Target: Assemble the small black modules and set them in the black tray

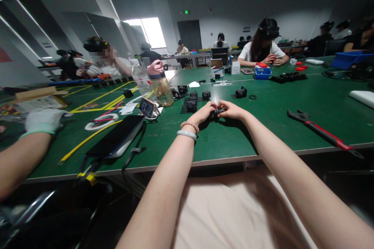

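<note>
Both my hands meet over the green table [228, 140], around a small black part [215, 113] that is mostly covered by my fingers. My left hand [207, 111], with a beaded bracelet and a pale bangle at the wrist, pinches it from the left. From the right, the bent fingers of my right hand [230, 109] close on it too. Just beyond my left hand stand several black blocky parts [192, 105] on dark slotted pieces. Another black part [241, 92] lies past my right hand, beside a small black ring [253, 97].
Left are a pink-lidded bottle [163, 89], a small clock-like display [147, 107], a black tablet-like device [117, 136] and a yellow strip [87, 142]. An adjustable wrench [321, 132] lies right. A co-worker's gloved hand [43, 121] is far left; another person [263, 46] sits opposite near a blue bin [262, 72].
</note>
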Available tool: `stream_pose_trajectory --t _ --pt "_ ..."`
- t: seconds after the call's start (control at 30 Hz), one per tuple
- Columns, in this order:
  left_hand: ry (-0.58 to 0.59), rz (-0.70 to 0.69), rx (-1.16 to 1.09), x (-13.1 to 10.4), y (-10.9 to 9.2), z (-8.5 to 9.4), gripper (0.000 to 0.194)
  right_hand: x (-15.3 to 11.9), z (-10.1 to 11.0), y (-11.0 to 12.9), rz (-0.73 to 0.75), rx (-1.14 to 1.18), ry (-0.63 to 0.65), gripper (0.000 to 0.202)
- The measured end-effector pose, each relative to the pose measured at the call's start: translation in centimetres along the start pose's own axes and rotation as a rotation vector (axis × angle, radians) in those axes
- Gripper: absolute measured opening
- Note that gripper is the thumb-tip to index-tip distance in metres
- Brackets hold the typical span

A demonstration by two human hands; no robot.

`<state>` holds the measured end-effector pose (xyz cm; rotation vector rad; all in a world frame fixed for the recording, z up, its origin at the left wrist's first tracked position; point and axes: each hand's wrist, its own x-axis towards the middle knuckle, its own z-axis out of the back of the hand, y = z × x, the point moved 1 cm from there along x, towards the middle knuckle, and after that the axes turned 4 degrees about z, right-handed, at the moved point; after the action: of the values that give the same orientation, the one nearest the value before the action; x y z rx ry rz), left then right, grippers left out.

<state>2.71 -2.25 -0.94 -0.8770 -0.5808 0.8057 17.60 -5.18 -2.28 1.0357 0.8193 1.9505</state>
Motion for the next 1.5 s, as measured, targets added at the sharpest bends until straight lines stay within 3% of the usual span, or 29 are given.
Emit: stream_pose_trajectory --t 0.37,0.7,1.0,1.2,1.5 --pt "-0.005 -0.071 0.022 0.2 0.2 0.1 0.021 0.1 0.0 -0.3 0.003 0.018 0.006 0.029" --pt "0.044 -0.014 0.008 -0.7 -0.6 0.2 0.024 0.0 -0.1 -0.2 -0.021 0.025 -0.006 0.029" --pt "0.171 -0.079 0.066 -1.0 -0.5 0.5 0.048 0.1 -0.1 -0.3 -0.020 0.037 -0.002 0.031" --pt "0.128 -0.083 0.125 -1.0 -0.3 0.6 0.060 0.0 0.0 -0.2 -0.026 0.040 0.000 0.033" --pt "0.066 0.049 -0.032 -0.2 0.7 0.6 0.036 0.0 -0.2 -0.2 -0.044 0.089 0.013 0.027"
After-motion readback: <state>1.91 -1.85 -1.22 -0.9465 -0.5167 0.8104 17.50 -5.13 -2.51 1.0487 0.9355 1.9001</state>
